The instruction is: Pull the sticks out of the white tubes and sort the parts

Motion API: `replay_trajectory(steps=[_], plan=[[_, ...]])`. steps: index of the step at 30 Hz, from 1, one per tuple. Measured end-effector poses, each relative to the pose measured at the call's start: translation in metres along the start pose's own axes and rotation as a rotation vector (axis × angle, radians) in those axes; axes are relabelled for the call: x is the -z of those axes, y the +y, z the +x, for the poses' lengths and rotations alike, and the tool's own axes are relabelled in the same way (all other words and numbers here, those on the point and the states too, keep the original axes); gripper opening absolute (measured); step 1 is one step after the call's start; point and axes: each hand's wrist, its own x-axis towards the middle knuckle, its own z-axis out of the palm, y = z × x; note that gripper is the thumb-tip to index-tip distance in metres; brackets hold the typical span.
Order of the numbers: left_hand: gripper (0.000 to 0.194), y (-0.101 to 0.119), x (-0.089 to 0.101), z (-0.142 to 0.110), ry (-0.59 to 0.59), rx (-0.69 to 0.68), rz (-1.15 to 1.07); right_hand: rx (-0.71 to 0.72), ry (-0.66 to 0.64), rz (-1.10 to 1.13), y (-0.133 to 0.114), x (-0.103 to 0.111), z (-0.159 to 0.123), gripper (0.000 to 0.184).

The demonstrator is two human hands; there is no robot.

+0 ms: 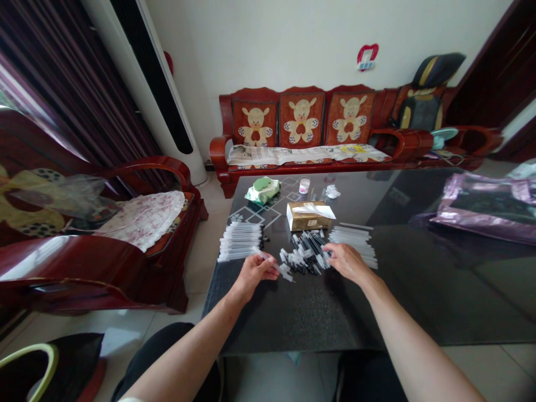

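Observation:
My left hand (258, 272) is closed around a slim translucent white pen barrel (263, 254), held just in front of a row of similar pens (240, 241) with dark ends. My right hand (345, 261) reaches to the right side of a loose pile of black pen parts (310, 249). Its fingers are pinched at the pile's edge, and what lies between them is hidden. Small whitish translucent pieces (288, 258) lie heaped between my two hands. Beyond my right hand, a row of clear plastic tubes (355, 241) rests on the dark table (301, 318).
Behind the pile stands a tissue box (309, 223). Farther back are a green wipes pack (263, 190), a small tub (304, 186) and crumpled tissue (333, 191). A purple bag (486, 218) lies at the right. Wooden sofas (228, 184) stand beyond the table and at left.

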Motion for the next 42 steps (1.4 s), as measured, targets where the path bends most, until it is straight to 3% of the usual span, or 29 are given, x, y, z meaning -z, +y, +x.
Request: replay_trajectory(steps=[4, 8, 13, 21, 26, 32, 38, 42], plan=[[0.038, 0.000, 0.001, 0.000, 0.014, 0.008, 0.002, 0.062, -0.092, -0.033, -0.005, -0.010, 0.004, 0.052], [0.037, -0.001, 0.002, 0.000, 0.008, 0.002, 0.005, 0.056, -0.097, -0.093, -0.003, -0.015, 0.008, 0.046], [0.036, 0.000, 0.002, 0.001, 0.010, -0.005, 0.005, 0.085, -0.049, -0.061, -0.006, -0.007, 0.003, 0.042], [0.038, -0.004, 0.001, 0.002, -0.001, -0.006, 0.006, 0.295, -0.045, 0.075, -0.061, -0.020, -0.015, 0.046], [0.038, -0.004, 0.000, 0.001, -0.015, -0.024, -0.014, 0.286, -0.007, 0.283, -0.076, -0.027, -0.021, 0.038], [0.036, 0.001, -0.005, 0.000, -0.076, -0.063, -0.051, 0.291, -0.272, 0.786, -0.085, -0.034, -0.032, 0.034], [0.031, 0.021, 0.011, 0.005, 0.012, -0.161, -0.014, 0.178, -0.377, 0.920, -0.075, -0.039, -0.027, 0.032], [0.032, 0.018, 0.007, 0.004, -0.087, -0.146, 0.075, 0.088, -0.505, 1.024, -0.073, -0.042, -0.026, 0.043]])
